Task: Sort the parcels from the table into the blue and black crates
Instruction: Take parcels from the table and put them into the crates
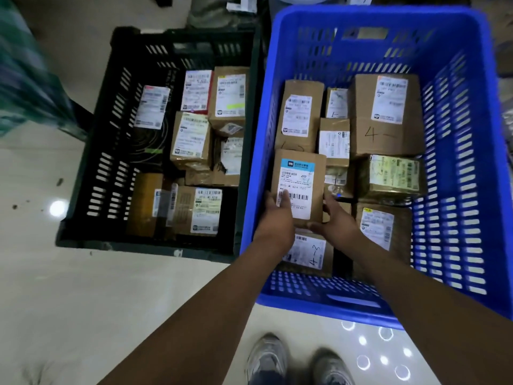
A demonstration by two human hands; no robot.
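Note:
A brown cardboard parcel [301, 173] with a blue-topped white label is inside the blue crate [472, 168], near its front left. My left hand [274, 218] grips its lower left edge, thumb on the label. My right hand [336, 220] holds its lower right corner. Several other labelled brown parcels lie around it in the blue crate, one marked "4-3" [311, 252] under my wrists. The black crate [91, 168] to the left also holds several labelled parcels [191, 140].
Both crates stand side by side on a pale glossy floor [83, 301]. My shoes [297, 362] are at the bottom, just in front of the blue crate. Blurred bags and packages [219, 12] lie behind the crates; a teal object [25, 87] is at far left.

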